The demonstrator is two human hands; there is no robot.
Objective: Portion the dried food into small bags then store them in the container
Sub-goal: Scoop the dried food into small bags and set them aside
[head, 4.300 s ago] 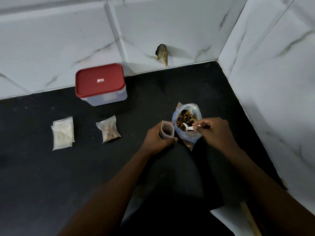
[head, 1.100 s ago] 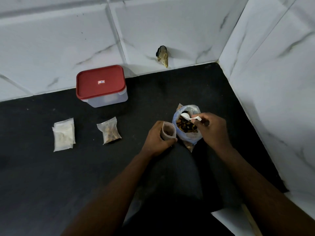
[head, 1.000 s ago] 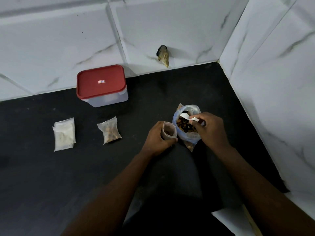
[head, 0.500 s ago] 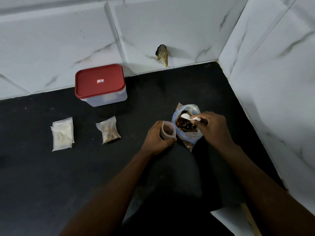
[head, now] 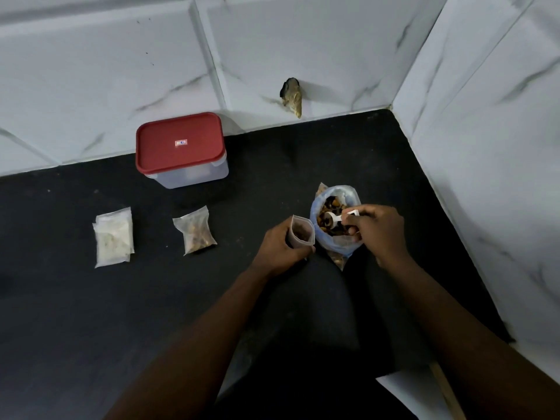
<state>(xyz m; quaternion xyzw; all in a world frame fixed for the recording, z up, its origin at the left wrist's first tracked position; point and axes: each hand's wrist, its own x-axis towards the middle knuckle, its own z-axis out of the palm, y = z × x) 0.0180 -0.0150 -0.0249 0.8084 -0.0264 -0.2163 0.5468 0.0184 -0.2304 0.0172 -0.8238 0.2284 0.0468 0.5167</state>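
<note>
**One portion bagged, the next one mid-scoop**

Going from the left across the black counter [head: 91,313]: a little stack of pale packets [head: 113,236] lies flat. I honestly can't tell if they're spare bags or already hold something. Further back and to the right sits the red-lidded container [head: 181,150], lid on, up against the tiled wall. In front of it lies a filled small bag [head: 195,230] with brown bits inside, so that's one portion done but not stored.

Then the action. The left hand [head: 280,248] curls its fingers round an open zip bag [head: 301,234], holding it upright, mouth up, with something brown showing inside. Just beside it on the right stands the big bag of dried food [head: 335,219], top rolled open. The right hand [head: 377,230] pinches a white plastic scoop [head: 339,218] by the handle, with the bowl down among the pieces.

So I'd say we're in the portioning step, loading up a scoop. Next move as I see it: lift the scoop level, carry it the short hop left over the zip bag's mouth, and tip it in without spilling on the counter. The container only needs opening later.
</note>
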